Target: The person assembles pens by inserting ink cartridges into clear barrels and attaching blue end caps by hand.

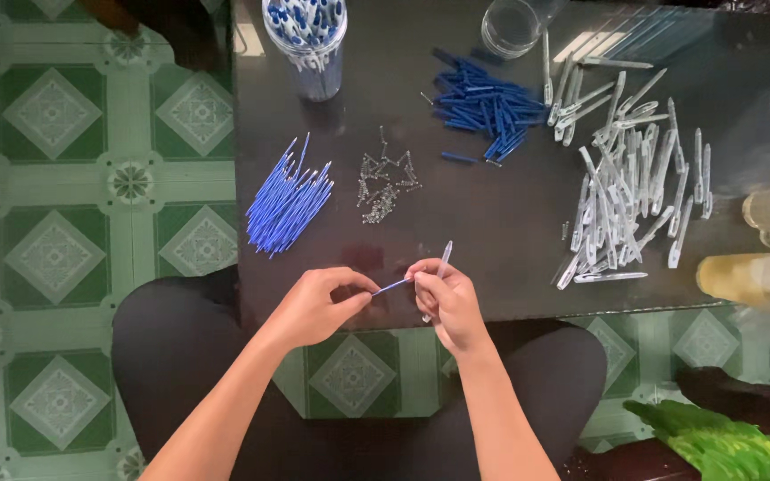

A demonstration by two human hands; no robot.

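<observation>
Your right hand point(446, 298) is closed around a clear pen barrel point(443, 260), whose upper end sticks out past your fingers toward 12 o'clock. Your left hand point(321, 303) pinches the near end of a thin blue refill point(391, 286) between thumb and forefinger; the refill's other end meets your right fingertips (whether it is already inside the barrel I cannot tell). Both hands hover at the near edge of the dark bench point(492, 223), above your lap.

From your hands, at 11 o'clock, lies a fanned bundle of blue refills point(289, 207). At 12 o'clock, a small heap of metal springs point(383, 185) sits on the bench. Farther out at 12 to 1 o'clock is a pile of short dark-blue pen parts point(485, 107). At 2 o'clock spreads a wide scatter of clear barrels point(626, 178). At the far edge, a clear cup holding finished pens point(307, 40) stands at 11 o'clock, and an empty glass jar point(510, 25) at 1 o'clock. The green patterned floor tiles point(55, 178) show to the left.
</observation>
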